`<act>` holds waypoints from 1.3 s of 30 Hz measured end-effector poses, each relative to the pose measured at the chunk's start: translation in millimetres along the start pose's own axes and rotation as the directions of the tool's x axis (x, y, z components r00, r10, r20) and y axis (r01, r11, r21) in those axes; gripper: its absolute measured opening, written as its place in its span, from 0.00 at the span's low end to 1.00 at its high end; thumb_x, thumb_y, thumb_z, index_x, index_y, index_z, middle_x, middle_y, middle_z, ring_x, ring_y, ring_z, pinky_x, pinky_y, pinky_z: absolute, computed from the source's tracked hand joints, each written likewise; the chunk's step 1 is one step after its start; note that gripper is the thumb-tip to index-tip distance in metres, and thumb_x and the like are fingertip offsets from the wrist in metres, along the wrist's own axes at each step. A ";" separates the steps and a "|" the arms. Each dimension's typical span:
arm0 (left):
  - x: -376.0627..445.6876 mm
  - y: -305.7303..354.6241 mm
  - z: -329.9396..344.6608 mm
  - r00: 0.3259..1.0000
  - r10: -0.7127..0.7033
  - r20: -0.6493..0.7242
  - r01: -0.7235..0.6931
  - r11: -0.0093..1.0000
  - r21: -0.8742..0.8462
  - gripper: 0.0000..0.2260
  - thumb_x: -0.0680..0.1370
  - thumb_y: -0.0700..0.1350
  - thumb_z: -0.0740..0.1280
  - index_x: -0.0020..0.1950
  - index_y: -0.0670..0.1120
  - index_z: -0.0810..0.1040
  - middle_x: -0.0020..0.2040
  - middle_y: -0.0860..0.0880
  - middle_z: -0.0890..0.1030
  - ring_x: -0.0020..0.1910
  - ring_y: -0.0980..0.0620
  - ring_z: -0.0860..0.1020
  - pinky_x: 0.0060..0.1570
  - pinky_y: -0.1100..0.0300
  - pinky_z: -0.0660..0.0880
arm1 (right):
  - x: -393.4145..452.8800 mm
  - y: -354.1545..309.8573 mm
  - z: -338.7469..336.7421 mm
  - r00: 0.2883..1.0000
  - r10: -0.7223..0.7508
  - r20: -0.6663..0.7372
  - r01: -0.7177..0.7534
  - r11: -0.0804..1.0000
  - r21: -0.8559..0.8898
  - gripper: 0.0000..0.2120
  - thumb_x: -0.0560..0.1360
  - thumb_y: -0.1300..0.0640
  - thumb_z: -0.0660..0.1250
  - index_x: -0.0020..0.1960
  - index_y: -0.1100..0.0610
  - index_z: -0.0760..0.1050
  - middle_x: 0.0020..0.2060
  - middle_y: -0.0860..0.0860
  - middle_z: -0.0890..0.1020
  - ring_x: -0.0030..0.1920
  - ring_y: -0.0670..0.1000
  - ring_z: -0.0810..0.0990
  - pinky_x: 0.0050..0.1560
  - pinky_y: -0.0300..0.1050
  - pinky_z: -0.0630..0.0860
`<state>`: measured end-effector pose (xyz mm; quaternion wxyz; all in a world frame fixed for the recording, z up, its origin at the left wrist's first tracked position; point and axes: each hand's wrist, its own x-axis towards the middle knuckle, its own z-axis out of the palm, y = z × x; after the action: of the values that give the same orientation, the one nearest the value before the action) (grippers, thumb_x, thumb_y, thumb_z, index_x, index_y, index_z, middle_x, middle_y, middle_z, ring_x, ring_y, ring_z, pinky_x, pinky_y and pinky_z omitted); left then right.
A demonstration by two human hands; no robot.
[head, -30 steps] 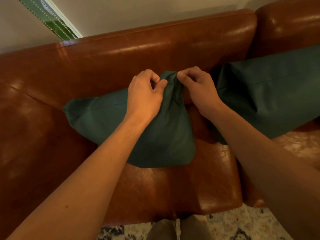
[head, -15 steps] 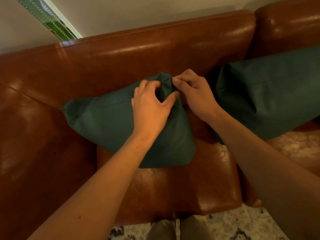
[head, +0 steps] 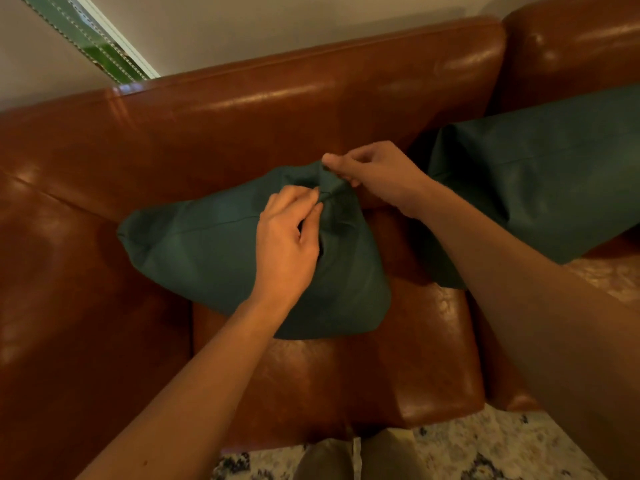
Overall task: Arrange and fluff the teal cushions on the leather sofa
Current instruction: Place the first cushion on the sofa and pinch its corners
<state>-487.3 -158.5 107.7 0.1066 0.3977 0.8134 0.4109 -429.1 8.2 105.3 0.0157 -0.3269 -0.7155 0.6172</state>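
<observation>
The back corner of the near cushion (head: 221, 251), lying on the sofa (head: 329, 375) seat against the backrest, is being pinched by the right hand (head: 377, 174), while the left hand (head: 287, 244), lower than a second ago, is being re-clenched on the fabric beneath, so the corner is apparently being shaped.
</observation>
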 end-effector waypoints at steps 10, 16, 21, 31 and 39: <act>-8.7 -7.7 -9.5 0.999 0.032 -0.004 -0.031 0.993 0.118 0.07 0.79 0.39 0.64 0.52 0.39 0.80 0.43 0.48 0.76 0.45 0.49 0.73 0.48 0.54 0.71 | 18.6 -25.7 -14.0 0.968 -0.098 0.233 0.194 0.879 -0.435 0.16 0.81 0.49 0.60 0.39 0.56 0.71 0.37 0.55 0.74 0.38 0.49 0.71 0.41 0.45 0.67; -9.6 -4.9 -15.7 0.999 0.043 0.026 -0.048 0.969 0.244 0.07 0.77 0.44 0.63 0.44 0.43 0.77 0.39 0.50 0.72 0.42 0.52 0.70 0.44 0.50 0.70 | 21.8 -38.8 -21.4 0.911 0.080 0.404 0.115 0.893 -0.435 0.15 0.83 0.49 0.55 0.44 0.56 0.73 0.39 0.50 0.73 0.40 0.47 0.71 0.43 0.42 0.69; 3.1 18.8 -15.9 0.992 -0.126 0.009 0.123 0.980 0.154 0.15 0.77 0.58 0.62 0.40 0.48 0.70 0.35 0.53 0.73 0.39 0.51 0.73 0.43 0.49 0.71 | 23.7 -28.0 -10.3 0.923 0.154 0.353 -0.046 0.954 -0.297 0.13 0.82 0.47 0.56 0.47 0.51 0.76 0.41 0.49 0.76 0.41 0.48 0.74 0.44 0.41 0.72; 7.1 14.9 -1.4 0.996 0.058 -0.071 -0.035 0.957 0.286 0.07 0.79 0.45 0.64 0.44 0.44 0.77 0.39 0.48 0.77 0.41 0.49 0.75 0.41 0.53 0.69 | 4.9 -48.4 -11.0 0.975 0.188 0.117 -0.118 0.889 -0.443 0.30 0.74 0.31 0.58 0.38 0.58 0.75 0.34 0.52 0.77 0.36 0.51 0.77 0.41 0.45 0.73; 2.9 0.9 -6.1 0.998 0.049 -0.033 -0.043 0.987 0.152 0.14 0.80 0.49 0.61 0.60 0.45 0.79 0.51 0.47 0.77 0.52 0.47 0.75 0.53 0.47 0.72 | 1.6 -42.4 -16.9 0.978 0.210 0.008 -0.199 0.938 -0.284 0.14 0.77 0.49 0.69 0.39 0.59 0.75 0.33 0.50 0.77 0.32 0.45 0.75 0.22 0.30 0.68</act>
<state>-491.8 -159.7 112.7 0.0514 0.4157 0.8347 0.3576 -442.2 22.8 146.7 -0.1088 -0.3866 -0.7582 0.5137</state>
